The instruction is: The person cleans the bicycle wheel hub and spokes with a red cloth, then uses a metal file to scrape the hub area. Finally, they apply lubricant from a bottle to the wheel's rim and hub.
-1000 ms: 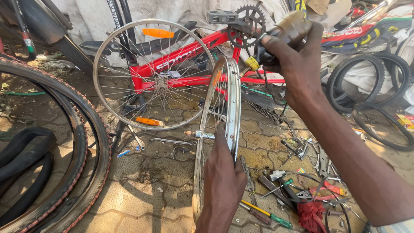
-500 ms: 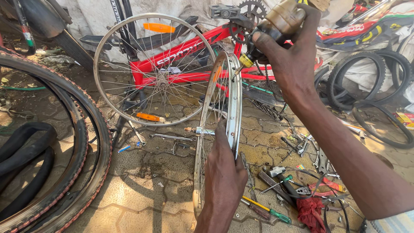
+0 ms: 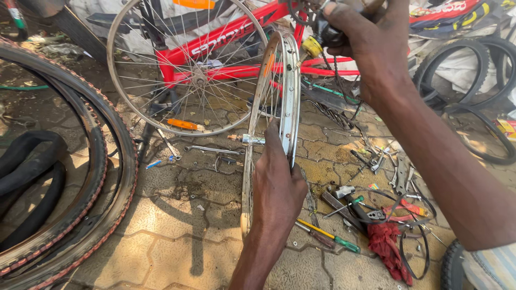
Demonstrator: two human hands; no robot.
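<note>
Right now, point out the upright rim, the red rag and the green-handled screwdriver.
rim [image 3: 291, 91], head view, on its bright metal edge above the left hand.
red rag [image 3: 388, 244], head view, middle of the cloth.
screwdriver [image 3: 347, 245], head view, on its green handle.

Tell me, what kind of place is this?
It looks like an outdoor bicycle repair spot on a paved ground. A red bicycle frame lies behind, the left hand holds a bare wheel rim, and tyres and screwdrivers lie scattered about.
</note>
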